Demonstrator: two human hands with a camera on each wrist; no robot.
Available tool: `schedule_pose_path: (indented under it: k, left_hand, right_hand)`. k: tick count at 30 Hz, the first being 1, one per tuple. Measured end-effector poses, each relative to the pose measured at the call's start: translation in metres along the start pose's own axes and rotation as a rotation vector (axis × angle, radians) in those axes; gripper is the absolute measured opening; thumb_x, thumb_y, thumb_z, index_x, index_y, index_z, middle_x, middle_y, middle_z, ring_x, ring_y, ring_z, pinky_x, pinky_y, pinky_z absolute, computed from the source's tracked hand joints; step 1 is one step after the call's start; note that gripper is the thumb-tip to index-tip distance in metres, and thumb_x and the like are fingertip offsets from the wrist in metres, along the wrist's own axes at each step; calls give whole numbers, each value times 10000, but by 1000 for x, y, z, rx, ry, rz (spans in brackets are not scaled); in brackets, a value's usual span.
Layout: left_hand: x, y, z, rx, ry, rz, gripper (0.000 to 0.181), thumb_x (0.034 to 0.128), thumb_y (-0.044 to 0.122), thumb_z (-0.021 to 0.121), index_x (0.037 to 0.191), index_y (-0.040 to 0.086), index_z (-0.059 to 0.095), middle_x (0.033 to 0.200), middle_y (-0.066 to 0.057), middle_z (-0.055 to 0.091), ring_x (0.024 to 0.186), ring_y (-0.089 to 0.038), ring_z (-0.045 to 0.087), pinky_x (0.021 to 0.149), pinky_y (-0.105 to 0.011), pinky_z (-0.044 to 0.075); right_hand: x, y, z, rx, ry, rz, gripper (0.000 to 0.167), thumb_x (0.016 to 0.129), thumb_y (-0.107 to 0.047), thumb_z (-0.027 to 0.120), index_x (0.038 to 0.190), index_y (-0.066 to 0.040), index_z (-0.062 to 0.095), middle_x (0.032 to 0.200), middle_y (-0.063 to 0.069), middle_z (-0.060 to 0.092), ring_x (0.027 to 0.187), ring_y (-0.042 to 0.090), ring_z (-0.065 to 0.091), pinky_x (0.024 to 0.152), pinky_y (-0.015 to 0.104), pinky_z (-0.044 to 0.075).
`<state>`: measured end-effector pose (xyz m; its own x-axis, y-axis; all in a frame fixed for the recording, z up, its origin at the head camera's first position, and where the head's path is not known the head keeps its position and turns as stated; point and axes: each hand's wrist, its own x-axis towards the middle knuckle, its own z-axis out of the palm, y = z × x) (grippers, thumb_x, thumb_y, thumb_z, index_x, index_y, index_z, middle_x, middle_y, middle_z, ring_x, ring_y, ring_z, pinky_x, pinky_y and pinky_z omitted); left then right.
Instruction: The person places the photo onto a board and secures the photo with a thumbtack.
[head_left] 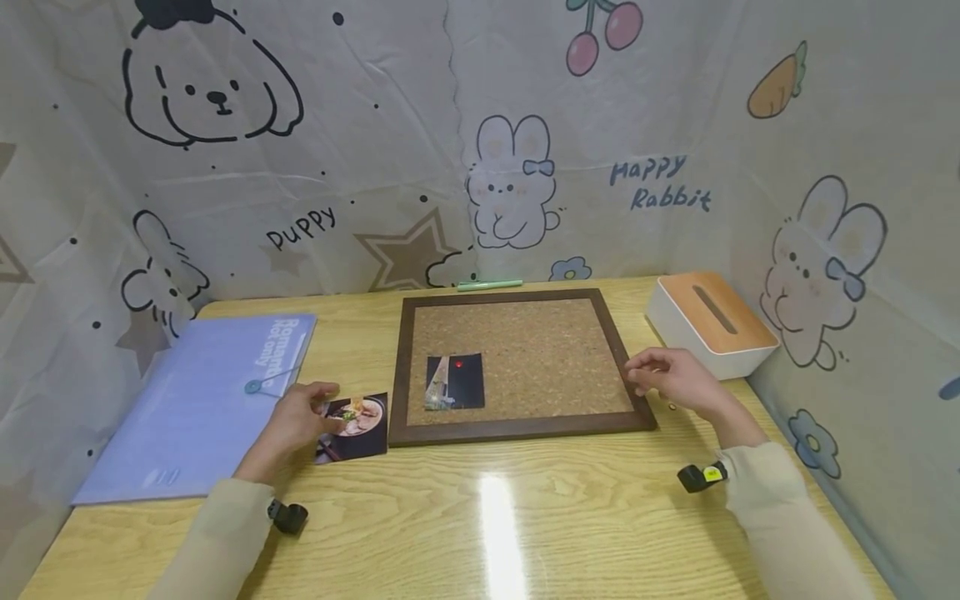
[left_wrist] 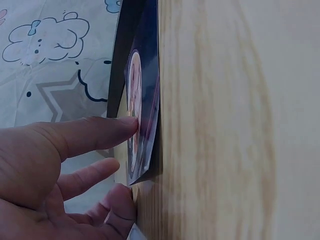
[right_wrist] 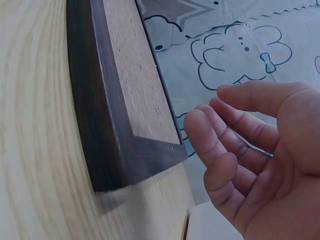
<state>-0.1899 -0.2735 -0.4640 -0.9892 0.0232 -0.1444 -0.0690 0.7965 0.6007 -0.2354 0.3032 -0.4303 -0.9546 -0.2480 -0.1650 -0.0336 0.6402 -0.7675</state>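
A photo of a bowl of ramen [head_left: 365, 417] lies on the table left of the cork board [head_left: 540, 358]. My left hand [head_left: 298, 417] is at the photo's left side. Its straight thumb [left_wrist: 100, 136] touches the picture, and the other fingers bend beside the edge, which stands slightly off the table. On the board is a dark photo [head_left: 467, 385] with a red pushpin [head_left: 459, 364] near its top. My right hand [head_left: 678, 379] hovers by the board's right frame, fingers loosely bent, with nothing visible in them.
A lilac document folder [head_left: 202, 408] covers the table's left side. A white tissue box with a wooden lid [head_left: 712, 321] stands at the back right. Behind the board lies a green pen [head_left: 490, 285]. Printed cloth hangs around the table.
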Motion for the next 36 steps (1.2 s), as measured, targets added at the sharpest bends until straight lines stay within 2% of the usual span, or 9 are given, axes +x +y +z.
schedule_pose_path:
  k: [9, 14, 20, 22, 27, 29, 36]
  left_hand:
    - [-1, 3, -5, 1, -34, -23, 634, 806, 160, 828, 1356, -23, 569, 1232, -289, 604, 1099, -403, 565, 931, -536, 481]
    - [0, 0, -5, -9, -40, -23, 531, 813, 125, 810, 1290, -21, 625, 1200, -269, 624, 1083, -383, 573, 908, -518, 488]
    - [-1, 0, -6, -14, -38, -25, 397, 816, 113, 797, 1180, -7, 691, 1023, -176, 655, 906, -270, 551, 754, -361, 458]
    - [-1, -1, -6, -23, -37, -25, 378, 815, 107, 792, 1163, -6, 696, 996, -167, 658, 884, -262, 547, 737, -344, 440]
    - [-1, -5, -7, -51, -44, -31, 325, 867, 112, 742, 1171, 22, 670, 1123, -205, 645, 1024, -330, 570, 857, -444, 473]
    - [-2, -7, -8, -75, -51, -39, 306, 901, 111, 706, 1191, 27, 654, 1168, -223, 620, 1073, -352, 557, 864, -455, 476]
    - [-3, -10, -14, -174, -58, -47, 365, 936, 104, 662, 1274, -14, 592, 1084, -195, 576, 948, -275, 543, 684, -292, 480]
  right_hand:
    - [-2, 6, -3, 8, 5, 14, 342, 1003, -270, 607, 1222, -10, 637, 1068, 186, 719, 864, 256, 688, 598, 326, 517]
    - [-4, 12, -5, 12, 11, 22, 350, 999, -274, 615, 1223, -6, 635, 1100, 201, 709, 874, 275, 683, 585, 336, 520]
    - [-8, 21, -8, 1, 12, 11, 344, 1011, -247, 597, 1214, 29, 626, 1093, 212, 695, 842, 220, 673, 621, 336, 549]
    - [-11, 23, -10, -12, 11, 13, 343, 1010, -239, 597, 1207, 40, 625, 1055, 206, 692, 828, 204, 665, 635, 328, 549]
    - [-17, 30, -14, -59, 24, 25, 275, 1001, -180, 598, 1126, 56, 661, 1027, 207, 704, 808, 196, 667, 679, 316, 566]
    - [-17, 34, -14, -72, 27, 28, 253, 1000, -164, 596, 1081, 63, 674, 1030, 211, 711, 813, 190, 672, 693, 309, 576]
    - [-22, 50, -19, -151, 41, 58, 229, 989, -183, 606, 1016, 24, 703, 969, 150, 711, 757, 153, 651, 660, 279, 535]
